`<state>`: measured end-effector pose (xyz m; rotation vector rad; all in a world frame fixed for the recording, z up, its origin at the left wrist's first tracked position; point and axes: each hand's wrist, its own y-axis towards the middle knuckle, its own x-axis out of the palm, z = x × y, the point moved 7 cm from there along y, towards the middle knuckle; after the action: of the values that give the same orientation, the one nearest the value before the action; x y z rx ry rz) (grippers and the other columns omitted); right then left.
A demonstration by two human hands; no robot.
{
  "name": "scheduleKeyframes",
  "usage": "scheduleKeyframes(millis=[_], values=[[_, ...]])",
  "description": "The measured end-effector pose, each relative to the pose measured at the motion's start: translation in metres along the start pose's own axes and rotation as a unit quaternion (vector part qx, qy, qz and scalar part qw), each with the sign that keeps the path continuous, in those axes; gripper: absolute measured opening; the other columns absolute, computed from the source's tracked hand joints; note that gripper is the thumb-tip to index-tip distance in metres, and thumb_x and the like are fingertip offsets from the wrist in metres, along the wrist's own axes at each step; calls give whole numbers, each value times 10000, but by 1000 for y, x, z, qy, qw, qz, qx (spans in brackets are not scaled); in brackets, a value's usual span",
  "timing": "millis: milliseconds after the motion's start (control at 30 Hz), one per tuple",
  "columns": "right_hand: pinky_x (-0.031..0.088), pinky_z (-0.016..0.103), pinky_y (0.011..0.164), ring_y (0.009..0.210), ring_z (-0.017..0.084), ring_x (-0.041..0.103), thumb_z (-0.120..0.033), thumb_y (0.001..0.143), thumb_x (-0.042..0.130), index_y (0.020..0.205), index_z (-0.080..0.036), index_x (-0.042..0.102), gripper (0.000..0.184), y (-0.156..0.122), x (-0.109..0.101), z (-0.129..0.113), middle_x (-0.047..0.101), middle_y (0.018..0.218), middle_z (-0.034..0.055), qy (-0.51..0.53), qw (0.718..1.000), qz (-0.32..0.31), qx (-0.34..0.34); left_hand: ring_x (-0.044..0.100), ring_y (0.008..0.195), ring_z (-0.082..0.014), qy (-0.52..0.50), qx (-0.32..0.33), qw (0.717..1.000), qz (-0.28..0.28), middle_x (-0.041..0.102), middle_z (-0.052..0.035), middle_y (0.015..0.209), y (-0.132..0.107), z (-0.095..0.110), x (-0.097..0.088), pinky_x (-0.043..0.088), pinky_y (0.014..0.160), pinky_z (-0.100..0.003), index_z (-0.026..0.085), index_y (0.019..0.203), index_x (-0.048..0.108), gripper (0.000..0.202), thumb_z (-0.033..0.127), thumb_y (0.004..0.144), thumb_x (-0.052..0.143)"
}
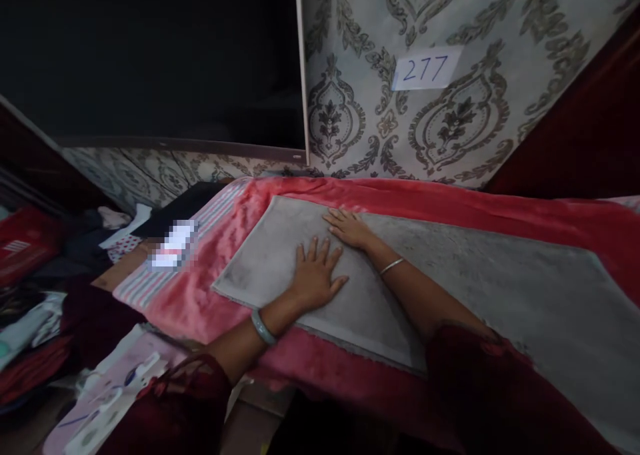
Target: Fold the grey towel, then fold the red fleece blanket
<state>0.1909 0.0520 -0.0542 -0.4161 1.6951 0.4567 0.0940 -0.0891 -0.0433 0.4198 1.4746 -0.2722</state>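
Note:
A grey plush cloth (500, 288) lies spread over a pink-red blanket (215, 268) on a bed or table. My left hand (315, 272) rests flat on the cloth's left part, fingers stretched out and apart, a pale green bangle on its wrist. Just beyond it my right hand (350, 227) also lies flat on the cloth, fingers extended toward the left, a thin silver bangle on that wrist. Neither hand holds anything. Both arms wear dark red sleeves.
A patterned wall panel with a paper label reading 277 (425, 68) stands behind. A dark screen (150, 55) fills the upper left. A striped sheet (150, 282) shows under the blanket's left edge. Clothes and clutter (45, 308) are piled at the left, papers (110, 388) below.

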Motion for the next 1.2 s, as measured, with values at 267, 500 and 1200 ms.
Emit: scheduleKeyframes(millis=[267, 500, 1200], values=[[260, 591, 1199, 1525, 318, 273, -430, 1056, 297, 1577, -308, 387, 543, -1, 5, 5, 300, 1666, 56, -8, 1000, 9, -6, 181, 1541, -425, -30, -69, 997, -14, 269, -127, 1671, -105, -18, -8, 228, 1197, -695, 272, 1562, 405, 662, 537, 967, 519], [226, 615, 1212, 1544, 304, 223, -340, 1044, 306, 1557, -301, 434, 530, 47, -35, -49, 395, 1620, 47, 37, 993, 80, -73, 304, 1518, -350, -15, -143, 989, 44, 361, -205, 1618, -62, -59, -58, 235, 1239, -593, 149, 1555, 404, 669, 520, 1000, 450], [140, 592, 1232, 1573, 276, 101, -501, 1049, 325, 1597, -340, 328, 571, 108, 11, -98, 166, 1707, 11, 37, 993, -60, -93, 313, 1498, -420, 71, -251, 959, 114, 380, -188, 1611, -166, -125, -11, 293, 1168, -666, 199, 1467, 557, 610, 516, 950, 495]])
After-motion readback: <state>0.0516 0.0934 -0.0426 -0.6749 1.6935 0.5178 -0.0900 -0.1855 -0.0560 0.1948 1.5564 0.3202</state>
